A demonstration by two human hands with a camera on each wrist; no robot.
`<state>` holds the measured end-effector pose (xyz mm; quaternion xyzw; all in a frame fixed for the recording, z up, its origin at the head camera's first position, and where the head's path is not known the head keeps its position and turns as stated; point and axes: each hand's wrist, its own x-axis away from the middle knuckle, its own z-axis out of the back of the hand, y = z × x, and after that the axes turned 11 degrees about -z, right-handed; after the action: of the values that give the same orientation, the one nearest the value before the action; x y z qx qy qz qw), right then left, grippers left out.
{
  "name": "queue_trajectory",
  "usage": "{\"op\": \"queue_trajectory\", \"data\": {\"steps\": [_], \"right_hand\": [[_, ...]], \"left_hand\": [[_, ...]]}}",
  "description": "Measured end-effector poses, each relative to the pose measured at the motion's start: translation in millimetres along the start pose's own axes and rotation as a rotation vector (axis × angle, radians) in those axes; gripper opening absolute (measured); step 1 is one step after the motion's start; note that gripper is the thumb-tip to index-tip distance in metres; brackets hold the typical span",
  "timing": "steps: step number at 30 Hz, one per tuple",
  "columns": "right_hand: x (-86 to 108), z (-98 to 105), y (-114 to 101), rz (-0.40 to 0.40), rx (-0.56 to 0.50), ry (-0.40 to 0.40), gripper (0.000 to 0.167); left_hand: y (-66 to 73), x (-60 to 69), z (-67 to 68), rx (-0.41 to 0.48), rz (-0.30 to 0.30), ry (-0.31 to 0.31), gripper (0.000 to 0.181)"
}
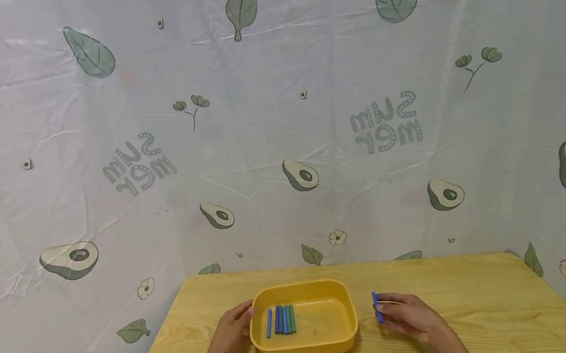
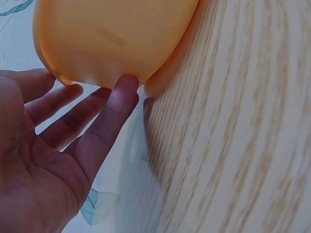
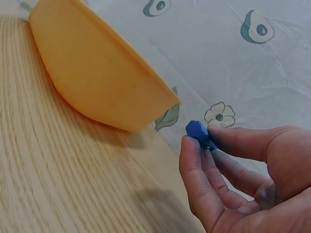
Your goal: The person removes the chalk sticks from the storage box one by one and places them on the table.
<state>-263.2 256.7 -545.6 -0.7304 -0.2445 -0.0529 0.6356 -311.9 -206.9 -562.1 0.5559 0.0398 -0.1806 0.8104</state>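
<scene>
Sticks (image 1: pixel 285 320) in blues and greens lay side by side in the left half of a yellow tray (image 1: pixel 304 351), low in the centre of the frame, with one blue stick (image 1: pixel 269 323) slightly apart on their left. From where I stood, the left hand (image 1: pixel 229 331) was loosely spread, its fingertips touching the tray's left end; I could not tell how firmly. Right of the tray and apart from it, the right hand (image 1: pixel 408 315) pinched a darker blue stick (image 1: pixel 376 307) between thumb and fingers. Tray and hands were at a pale wooden table (image 1: pixel 488 292). Behind, a whitish sheet (image 1: pixel 258 144) printed with leaves, flowers and avocados filled the upper frame.
</scene>
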Motion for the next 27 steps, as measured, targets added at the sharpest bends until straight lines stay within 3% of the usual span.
{"op": "queue_trajectory", "data": {"steps": [12, 22, 27], "right_hand": [[8.4, 7, 3, 0.003, 0.060, -0.014, 0.065], [10.2, 7, 3, -0.016, 0.160, 0.059, 0.070], [11.3, 7, 5, -0.032, 0.219, 0.138, 0.066]], "left_hand": [[1.6, -0.3, -0.2, 0.005, 0.001, -0.009, 0.046], [0.7, -1.7, -1.3, -0.019, -0.010, -0.008, 0.045], [0.2, -0.7, -0.7, -0.010, -0.011, -0.017, 0.047]]}}
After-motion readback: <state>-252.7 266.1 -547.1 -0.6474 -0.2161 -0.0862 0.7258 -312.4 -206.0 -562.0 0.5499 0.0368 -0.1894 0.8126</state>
